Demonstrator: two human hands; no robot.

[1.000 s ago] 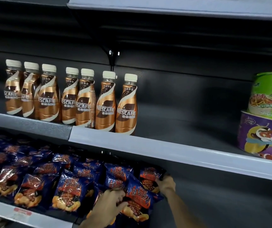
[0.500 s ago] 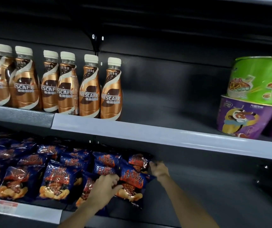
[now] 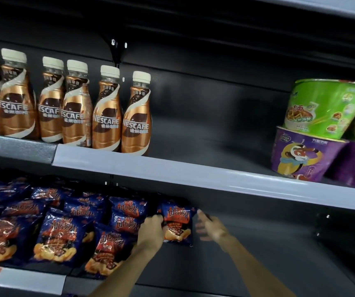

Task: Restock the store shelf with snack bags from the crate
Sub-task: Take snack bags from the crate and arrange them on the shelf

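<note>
Upper shelf (image 3: pixel 172 172): a row of brown coffee bottles (image 3: pixel 137 116) stands at its left end; stacked noodle bowls, green (image 3: pixel 326 108) on purple (image 3: pixel 303 155), stand at its right end, well apart from the bottles, with bare shelf between. The upper shelf's grey front strip overhangs the lower shelf (image 3: pixel 279 254) and darkens its back.

Lower shelf: blue snack bags (image 3: pixel 58 239) lie in overlapping rows under the bottles, filling the left part. Right of them the shelf floor is bare.

The snack bag being placed (image 3: pixel 177 221) stands upright at the right end of those rows, below and slightly right of the last bottle, just beside the neighbouring bags.

Left hand (image 3: pixel 152 232): at the bag's left edge, fingers curled onto it, gripping that side. Right hand (image 3: pixel 209 228): just right of the bag, fingers loosely spread, fingertip near the bag's upper right corner; contact cannot be confirmed owing to blur. Both forearms reach in from below
</note>
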